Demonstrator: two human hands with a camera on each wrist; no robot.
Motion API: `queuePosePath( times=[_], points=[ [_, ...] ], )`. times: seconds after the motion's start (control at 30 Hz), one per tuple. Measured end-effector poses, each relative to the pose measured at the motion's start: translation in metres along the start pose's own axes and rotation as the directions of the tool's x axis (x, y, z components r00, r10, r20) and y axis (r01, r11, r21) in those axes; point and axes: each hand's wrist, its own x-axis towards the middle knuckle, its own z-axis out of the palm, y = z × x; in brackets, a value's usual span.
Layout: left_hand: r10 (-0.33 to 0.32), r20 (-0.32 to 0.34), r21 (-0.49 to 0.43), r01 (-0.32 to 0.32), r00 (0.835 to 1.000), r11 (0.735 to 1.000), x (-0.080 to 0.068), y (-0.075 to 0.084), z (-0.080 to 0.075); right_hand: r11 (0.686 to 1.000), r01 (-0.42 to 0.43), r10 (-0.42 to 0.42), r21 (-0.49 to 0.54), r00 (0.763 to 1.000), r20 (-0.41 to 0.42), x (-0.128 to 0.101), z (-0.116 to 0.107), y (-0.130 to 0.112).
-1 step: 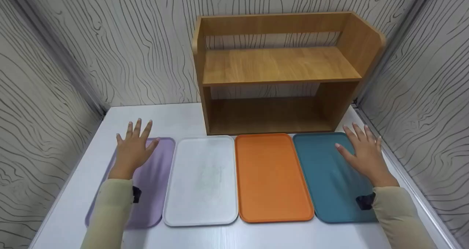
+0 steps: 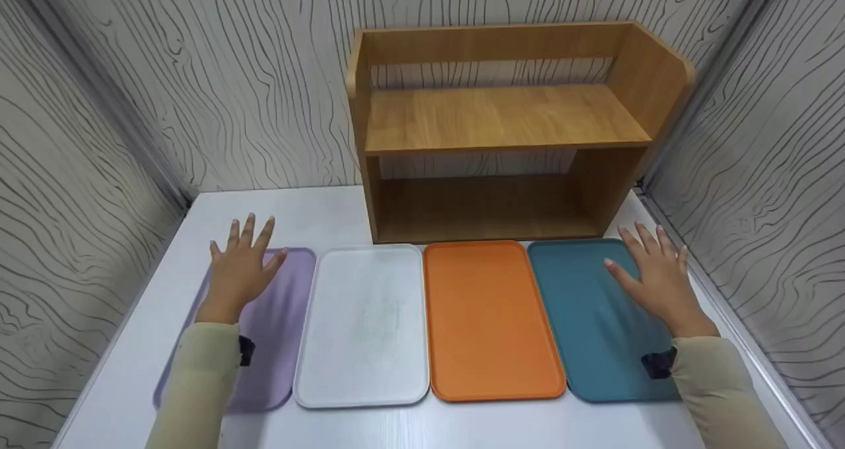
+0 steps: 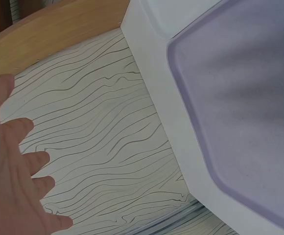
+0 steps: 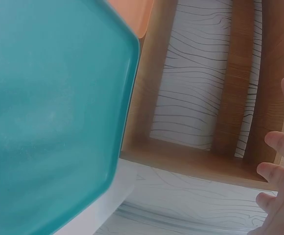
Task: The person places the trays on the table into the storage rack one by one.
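Hovering with spread fingers, the left hand (image 2: 239, 269) is held over the purple tray (image 2: 277, 330) and the right hand (image 2: 653, 274) over the teal tray (image 2: 594, 330); gripping their rims is judged next.

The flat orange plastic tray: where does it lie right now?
In the head view, the orange plastic tray lies third from the left, between the white tray and the teal tray, before the wooden shelf.

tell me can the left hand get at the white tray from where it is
Probably yes. The left hand hovers open over the purple tray, and the white tray lies right beside it, bare, with nothing between them.
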Motion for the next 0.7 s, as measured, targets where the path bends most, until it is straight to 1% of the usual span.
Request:
queuePosePath(
  times=[0.27, 0.43, 0.57, 0.7],
  points=[
    [-0.007, -0.007, -0.010, 0.007, 1.000, 1.000, -0.0019, 0.0014, -0.0003, 1.000, -0.001, 0.001, -0.005, 1.000, -0.004, -0.0003, -0.0015, -0.0002],
    [-0.016, -0.001, -0.032, 0.016, 1.000, 0.999, -0.0017, 0.0028, -0.0016, 1.000, 0.001, -0.001, 0.017, 1.000, -0.002, 0.0017, -0.0032, 0.0020],
    [-0.029, 0.010, -0.067, 0.030, 1.000, 0.997, 0.0000, 0.0039, -0.0038, 0.999, 0.001, -0.001, 0.047, 1.000, -0.007, 0.0050, -0.0047, 0.0046],
    [-0.045, 0.011, -0.132, 0.046, 0.999, 0.990, 0.0026, 0.0051, -0.0054, 0.996, 0.000, 0.001, 0.094, 1.000, -0.015, 0.0092, -0.0061, 0.0065]
  ],
)
